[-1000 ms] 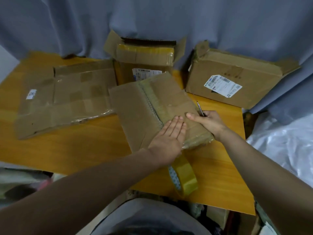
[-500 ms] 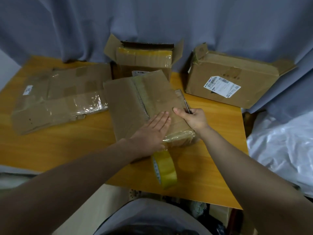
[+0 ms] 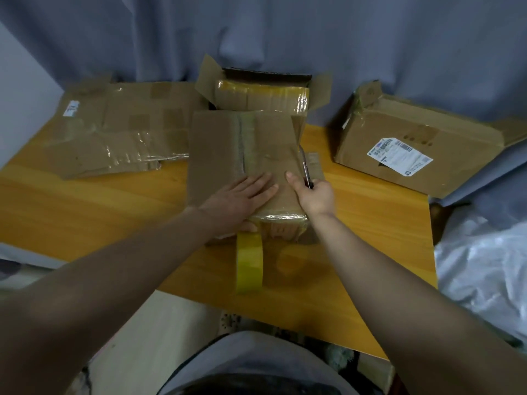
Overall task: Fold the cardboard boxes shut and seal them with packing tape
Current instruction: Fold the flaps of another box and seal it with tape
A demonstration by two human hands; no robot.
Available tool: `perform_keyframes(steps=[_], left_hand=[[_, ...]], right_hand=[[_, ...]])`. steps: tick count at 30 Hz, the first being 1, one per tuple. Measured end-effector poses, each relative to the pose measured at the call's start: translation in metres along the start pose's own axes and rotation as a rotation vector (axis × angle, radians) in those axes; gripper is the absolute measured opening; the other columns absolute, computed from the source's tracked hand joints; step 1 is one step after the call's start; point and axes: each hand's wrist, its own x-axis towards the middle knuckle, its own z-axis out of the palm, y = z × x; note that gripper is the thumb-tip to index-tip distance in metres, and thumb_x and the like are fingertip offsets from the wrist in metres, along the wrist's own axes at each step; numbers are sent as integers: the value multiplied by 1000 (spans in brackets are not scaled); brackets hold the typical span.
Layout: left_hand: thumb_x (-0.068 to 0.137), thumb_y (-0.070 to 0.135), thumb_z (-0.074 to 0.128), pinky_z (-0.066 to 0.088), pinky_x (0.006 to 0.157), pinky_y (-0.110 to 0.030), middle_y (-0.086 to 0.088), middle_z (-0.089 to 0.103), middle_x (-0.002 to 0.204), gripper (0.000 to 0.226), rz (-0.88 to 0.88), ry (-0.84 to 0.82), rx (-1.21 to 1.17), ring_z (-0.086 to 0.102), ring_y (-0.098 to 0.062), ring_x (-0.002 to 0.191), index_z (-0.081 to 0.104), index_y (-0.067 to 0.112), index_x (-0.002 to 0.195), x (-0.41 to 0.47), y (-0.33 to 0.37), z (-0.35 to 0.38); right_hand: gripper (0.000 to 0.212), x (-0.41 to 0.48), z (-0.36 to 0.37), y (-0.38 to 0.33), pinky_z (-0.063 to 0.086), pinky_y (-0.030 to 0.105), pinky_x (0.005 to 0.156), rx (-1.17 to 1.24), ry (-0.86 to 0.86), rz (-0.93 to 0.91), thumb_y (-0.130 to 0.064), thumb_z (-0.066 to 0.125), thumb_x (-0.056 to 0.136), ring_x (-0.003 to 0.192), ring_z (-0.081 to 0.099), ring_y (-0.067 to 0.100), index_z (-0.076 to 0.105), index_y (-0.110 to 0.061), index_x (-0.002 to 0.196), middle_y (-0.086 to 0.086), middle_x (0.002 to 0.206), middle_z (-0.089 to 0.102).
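Centre box [image 3: 228, 155] had turned since a second ago. Its taped seam ran slanted then; now it ran nearly straight away from the person. It sat mid-table, closer to the far edge than the near one.

Left hand [image 3: 242, 195] was still flat on the box top, fingers straight and together, pressing by the near end. Same pose as before.

Right hand [image 3: 315, 195] sat at the box's right edge, fingers curled round a thin metal tool [image 3: 305, 169], thumb stretched onto the lid. The tool now lay along that right edge. A second ago it stuck out over the table [image 3: 85, 212]. The hands were close side by side, not touching.

Tape roll [image 3: 250, 262] stood on edge between the box's near end and the table's near edge, now seen edge-on — earlier its core showed. Glossy tape wrapped over the box's near end; I could not tell whether it ran on to the roll.

Otherwise unchanged:
- Flattened box [image 3: 119, 132] at the far left corner.
- Open box [image 3: 262, 94] at the far edge, just behind the centre one.
- Labelled box [image 3: 413, 149] at the far right corner — flaps loose.
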Motion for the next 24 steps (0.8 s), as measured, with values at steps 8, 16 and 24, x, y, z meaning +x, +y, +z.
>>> perform_keyframes(steps=[8, 16, 24], left_hand=[[86, 56, 52, -7, 119, -30, -6, -19, 158, 105, -213, 39, -4, -12, -17, 146, -19, 10, 148, -3, 17, 3], [64, 29, 82, 44, 72, -37, -13, 56, 99, 50, -576, 556, -72, 56, -33, 88, 53, 7, 98, -42, 52, 23], [81, 60, 60, 48, 91, -38, -4, 54, 123, 76, -955, 58, -1088, 53, -26, 117, 35, 10, 133, -54, 88, 38]], right_hand=[[39, -14, -3, -15, 38, 30, 66, -518, 118, -278, -46, 51, 93, 101, 57, 30, 58, -13, 112, 9, 117, 52], [19, -27, 4, -29, 42, 31, 69, -656, -108, -462, -28, 47, 96, 103, 59, 27, 57, -23, 111, 3, 115, 60], [88, -35, 6, -38, 42, 44, 100, -746, -567, -468, -66, 71, 64, 124, 43, 29, 43, -19, 134, 8, 134, 42]])
